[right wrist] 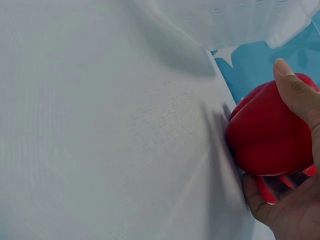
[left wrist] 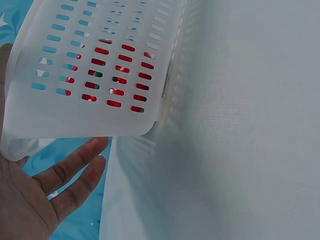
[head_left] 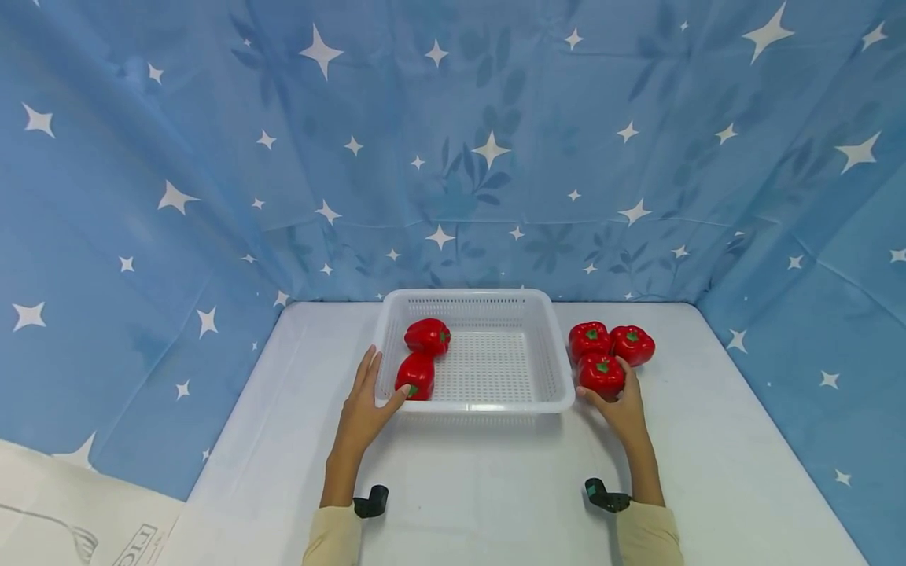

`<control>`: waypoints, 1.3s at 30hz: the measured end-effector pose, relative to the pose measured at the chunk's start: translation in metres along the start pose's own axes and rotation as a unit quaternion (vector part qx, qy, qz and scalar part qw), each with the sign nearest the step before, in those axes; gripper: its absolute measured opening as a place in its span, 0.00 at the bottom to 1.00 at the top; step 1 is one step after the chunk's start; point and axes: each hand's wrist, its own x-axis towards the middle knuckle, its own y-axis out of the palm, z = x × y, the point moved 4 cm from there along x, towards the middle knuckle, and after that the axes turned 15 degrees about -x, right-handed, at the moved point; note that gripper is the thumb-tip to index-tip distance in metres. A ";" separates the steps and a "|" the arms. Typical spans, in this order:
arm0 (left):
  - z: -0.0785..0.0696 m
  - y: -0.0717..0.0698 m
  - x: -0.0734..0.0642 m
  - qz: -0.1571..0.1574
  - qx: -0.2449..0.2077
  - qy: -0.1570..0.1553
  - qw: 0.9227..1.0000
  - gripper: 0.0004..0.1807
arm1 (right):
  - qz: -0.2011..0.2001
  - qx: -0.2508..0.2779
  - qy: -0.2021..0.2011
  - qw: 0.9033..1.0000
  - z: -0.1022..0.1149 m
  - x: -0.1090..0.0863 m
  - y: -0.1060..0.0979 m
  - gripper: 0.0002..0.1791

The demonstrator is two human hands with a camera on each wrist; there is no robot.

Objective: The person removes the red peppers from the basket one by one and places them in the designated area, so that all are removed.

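A white plastic basket (head_left: 470,407) with slotted walls stands on the table, two red bell peppers (head_left: 427,336) lying along its left side. My left hand (head_left: 363,417) holds the basket's front left corner, thumb over the rim and fingers along the outside. In the left wrist view, red shows through the slots of the basket wall (left wrist: 100,117), and two fingers extend below it. Right of the basket, my right hand (head_left: 626,409) grips the front red bell pepper (head_left: 600,373) of a group of three. The right wrist view shows thumb and fingers around that pepper (right wrist: 270,132).
Two more red bell peppers (head_left: 632,346) sit behind the gripped one. The white table (head_left: 481,495) ends at a blue star-patterned curtain (head_left: 453,157) at the back and sides. A pale printed cloth (head_left: 64,511) lies at the lower left.
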 end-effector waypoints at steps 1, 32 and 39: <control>0.000 0.000 0.000 0.000 0.001 0.000 1.000 0.50 | 0.000 -0.002 -0.003 1.000 0.000 0.000 0.000 0.60; 0.000 -0.002 0.000 0.006 0.007 0.000 1.000 0.51 | -0.032 -0.002 0.025 0.999 0.006 -0.009 -0.026 0.59; -0.001 -0.001 -0.001 0.004 0.002 0.001 1.000 0.50 | -0.059 -0.011 0.012 0.998 0.016 -0.012 -0.044 0.56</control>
